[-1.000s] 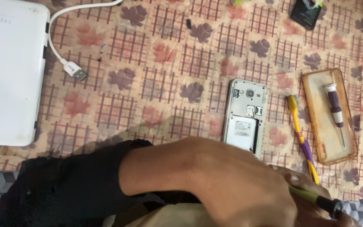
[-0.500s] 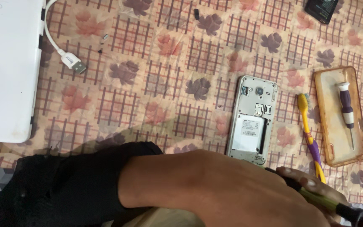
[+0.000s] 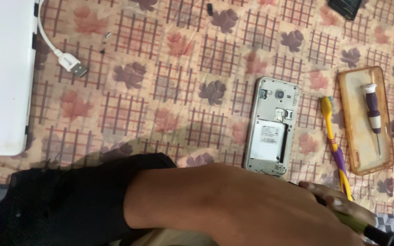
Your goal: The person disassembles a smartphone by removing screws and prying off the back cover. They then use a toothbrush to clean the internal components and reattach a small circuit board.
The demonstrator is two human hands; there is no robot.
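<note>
We see one arm in a black sleeve [image 3: 69, 205] reaching from the lower left across the bottom of the view, and we cannot tell for certain whether it is the person's left or right; from the way it crosses we take it as the left hand [image 3: 270, 209]. Its grip is closed around a tool with a green and black handle [image 3: 365, 228], which pokes out at the bottom right corner between the fingers [image 3: 329, 200]. The other hand is out of view. Just above the knuckles lies an opened phone [image 3: 272, 125] with its back cover off, its battery bay and card slots showing, flat on the flowered, checked cloth [image 3: 169, 91] that covers the bench. Just beside the phone on its right lies a yellow and purple toothbrush [image 3: 335, 146], bristles away from us, its lower end near the fingers. Further right sits a clear amber phone case [image 3: 356, 136], lying open side up, with a small purple and white screwdriver [image 3: 373, 114] resting inside it. At the far left edge is a white flat device [image 3: 1, 77], with a white cable and plug [image 3: 71, 64] curling out beside it. A few tiny dark screws [image 3: 105, 43] lie near the plug, well apart from the phone. A dark object [image 3: 345, 7] is cut off at the top edge.
</note>
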